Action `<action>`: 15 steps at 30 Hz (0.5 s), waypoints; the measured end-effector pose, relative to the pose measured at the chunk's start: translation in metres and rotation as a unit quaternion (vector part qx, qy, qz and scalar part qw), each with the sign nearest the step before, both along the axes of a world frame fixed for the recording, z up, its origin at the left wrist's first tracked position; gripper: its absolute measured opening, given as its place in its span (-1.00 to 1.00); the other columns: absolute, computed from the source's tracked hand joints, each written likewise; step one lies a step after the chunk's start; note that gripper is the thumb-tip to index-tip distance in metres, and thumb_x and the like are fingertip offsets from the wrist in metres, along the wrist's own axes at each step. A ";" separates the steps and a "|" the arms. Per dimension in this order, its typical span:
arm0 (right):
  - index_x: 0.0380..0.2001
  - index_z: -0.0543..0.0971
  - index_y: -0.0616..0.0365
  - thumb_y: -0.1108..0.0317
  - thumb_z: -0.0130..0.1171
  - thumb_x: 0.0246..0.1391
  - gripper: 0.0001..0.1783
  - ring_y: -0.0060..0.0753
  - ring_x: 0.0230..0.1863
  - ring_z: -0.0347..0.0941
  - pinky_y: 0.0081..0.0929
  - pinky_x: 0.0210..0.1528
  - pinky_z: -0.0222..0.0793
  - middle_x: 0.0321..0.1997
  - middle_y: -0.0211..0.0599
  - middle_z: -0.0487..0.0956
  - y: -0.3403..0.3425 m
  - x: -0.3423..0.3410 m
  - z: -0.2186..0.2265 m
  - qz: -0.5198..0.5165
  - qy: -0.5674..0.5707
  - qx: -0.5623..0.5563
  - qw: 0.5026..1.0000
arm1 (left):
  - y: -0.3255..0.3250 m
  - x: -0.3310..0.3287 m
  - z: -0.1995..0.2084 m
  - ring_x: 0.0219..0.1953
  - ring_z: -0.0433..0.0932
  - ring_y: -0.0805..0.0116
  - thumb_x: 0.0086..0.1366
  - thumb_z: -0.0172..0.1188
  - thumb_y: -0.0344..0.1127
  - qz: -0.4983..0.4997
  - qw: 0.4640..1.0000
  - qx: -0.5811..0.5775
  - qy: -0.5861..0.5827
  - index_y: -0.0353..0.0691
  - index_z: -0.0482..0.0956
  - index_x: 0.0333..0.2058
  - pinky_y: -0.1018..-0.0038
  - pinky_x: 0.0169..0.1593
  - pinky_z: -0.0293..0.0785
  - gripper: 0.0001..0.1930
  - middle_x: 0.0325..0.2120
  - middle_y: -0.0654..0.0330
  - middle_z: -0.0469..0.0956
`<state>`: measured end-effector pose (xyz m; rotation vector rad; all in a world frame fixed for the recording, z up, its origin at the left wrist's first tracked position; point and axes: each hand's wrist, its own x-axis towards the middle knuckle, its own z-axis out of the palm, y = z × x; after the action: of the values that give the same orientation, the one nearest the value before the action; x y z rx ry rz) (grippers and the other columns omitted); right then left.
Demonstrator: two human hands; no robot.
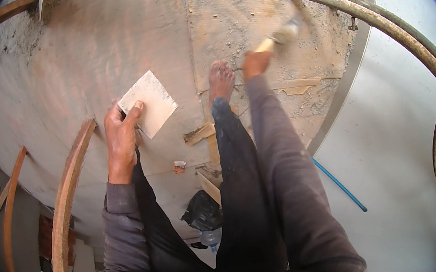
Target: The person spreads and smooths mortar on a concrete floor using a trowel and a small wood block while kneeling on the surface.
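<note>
Pinched in my left hand [122, 138] is a flat, pale square board [151, 103] with rough, chipped edges. The thumb presses on its face and the fingers are mostly hidden beneath. My right hand [256, 64] is stretched forward, closed round the yellow handle of a paintbrush [285, 33]. Motion smears the brush's whitish head, so its tip is unclear. Under it lies dusty, debris-strewn sheeting [232, 23]. My bare foot [221, 79] stands on the sheeting, just left of the right hand.
Curved rusty pipes [404, 36] cross the far right above a white surface [389, 157]. A blue rod [340, 184] lies there. Wooden bars [70, 188] rise at the left. Torn cardboard [200, 132], a black bag [203, 211] and a plastic bottle [211, 237] lie near my legs.
</note>
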<state>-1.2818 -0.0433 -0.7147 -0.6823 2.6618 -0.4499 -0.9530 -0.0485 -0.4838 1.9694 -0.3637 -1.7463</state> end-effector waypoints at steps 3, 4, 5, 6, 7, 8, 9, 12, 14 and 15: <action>-0.17 0.25 0.29 0.47 0.13 -0.16 -0.56 0.24 -0.27 0.48 -0.07 -0.17 0.40 -0.27 0.26 0.50 -0.014 0.108 0.031 0.088 -0.059 -0.006 0.994 | 0.005 0.010 -0.001 -0.27 0.41 0.50 0.19 0.15 -0.36 -0.009 1.000 0.007 -0.019 -0.40 0.50 -0.17 0.57 -0.15 0.31 -0.72 -0.29 0.21 0.50; -0.18 0.27 0.28 0.48 0.12 -0.17 -0.57 0.26 -0.27 0.48 -0.05 -0.18 0.39 -0.27 0.27 0.51 -0.022 0.117 0.043 0.111 -0.099 0.004 0.989 | 0.007 0.009 -0.002 -0.27 0.41 0.50 0.19 0.15 -0.36 -0.010 1.000 0.010 -0.019 -0.40 0.50 -0.17 0.57 -0.15 0.31 -0.73 -0.29 0.21 0.50; -0.19 0.28 0.27 0.50 0.12 -0.19 -0.58 0.28 -0.26 0.48 -0.03 -0.19 0.38 -0.28 0.27 0.51 -0.029 0.122 0.051 0.134 -0.137 0.015 0.981 | 0.008 0.008 -0.003 -0.27 0.41 0.50 0.19 0.15 -0.36 -0.011 1.000 0.012 -0.018 -0.39 0.50 -0.18 0.57 -0.16 0.30 -0.74 -0.30 0.22 0.50; -0.21 0.30 0.27 0.51 0.12 -0.21 -0.59 0.29 -0.26 0.47 -0.01 -0.21 0.37 -0.28 0.28 0.51 -0.033 0.125 0.062 0.156 -0.176 0.025 0.972 | 0.010 0.007 -0.004 -0.28 0.40 0.51 0.19 0.15 -0.36 -0.012 1.000 0.015 -0.018 -0.39 0.50 -0.18 0.58 -0.17 0.30 -0.74 -0.31 0.22 0.49; -0.22 0.31 0.27 0.52 0.13 -0.23 -0.60 0.25 -0.29 0.48 -0.03 -0.23 0.38 -0.31 0.24 0.52 -0.031 0.122 0.069 0.174 -0.169 0.015 0.970 | 0.009 0.007 -0.004 -0.29 0.40 0.51 0.19 0.15 -0.35 -0.013 1.000 0.016 -0.016 -0.38 0.50 -0.19 0.58 -0.17 0.30 -0.74 -0.31 0.23 0.49; -0.24 0.32 0.27 0.53 0.13 -0.25 -0.60 0.22 -0.32 0.49 -0.05 -0.26 0.39 -0.34 0.20 0.52 -0.027 0.115 0.076 0.193 -0.161 0.006 0.968 | 0.011 0.008 -0.005 -0.29 0.39 0.52 0.19 0.15 -0.35 -0.012 1.000 0.013 -0.017 -0.38 0.50 -0.19 0.58 -0.18 0.30 -0.74 -0.32 0.24 0.48; -0.26 0.33 0.27 0.55 0.14 -0.27 -0.61 0.18 -0.36 0.50 -0.08 -0.29 0.40 -0.36 0.16 0.52 -0.023 0.106 0.079 0.211 -0.156 -0.003 0.965 | 0.012 0.010 -0.006 -0.30 0.38 0.52 0.19 0.15 -0.35 -0.011 1.000 0.011 -0.021 -0.38 0.50 -0.19 0.58 -0.18 0.29 -0.74 -0.33 0.24 0.47; -0.31 0.33 0.27 0.54 0.17 -0.26 -0.64 -0.13 -0.51 0.47 -0.26 -0.45 0.41 -0.48 -0.09 0.48 0.008 0.056 0.066 0.107 -0.102 -0.070 0.987 | 0.008 0.009 -0.001 -0.33 0.37 0.55 0.19 0.14 -0.34 -0.009 0.999 0.004 -0.032 -0.38 0.50 -0.19 0.59 -0.23 0.29 -0.74 -0.36 0.27 0.46; -0.34 0.32 0.26 0.55 0.17 -0.24 -0.68 -0.27 -0.62 0.42 -0.35 -0.61 0.36 -0.52 -0.17 0.45 0.024 -0.010 0.049 0.035 -0.036 -0.071 0.996 | 0.007 0.004 -0.002 -0.36 0.37 0.57 0.19 0.14 -0.34 -0.014 0.999 0.007 -0.030 -0.38 0.50 -0.19 0.61 -0.30 0.28 -0.74 -0.39 0.28 0.46; -0.36 0.32 0.25 0.56 0.16 -0.23 -0.69 -0.31 -0.67 0.40 -0.37 -0.69 0.33 -0.53 -0.18 0.44 0.027 -0.047 0.041 0.004 -0.010 -0.047 0.999 | 0.006 0.002 -0.003 -0.39 0.37 0.58 0.19 0.14 -0.34 -0.022 0.999 0.012 -0.031 -0.37 0.50 -0.19 0.61 -0.36 0.28 -0.74 -0.40 0.28 0.46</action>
<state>-1.3290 -0.0164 -0.6733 -0.7128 2.6327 -0.5800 -0.9513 -0.0422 -0.4865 2.0511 -0.4116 -1.7254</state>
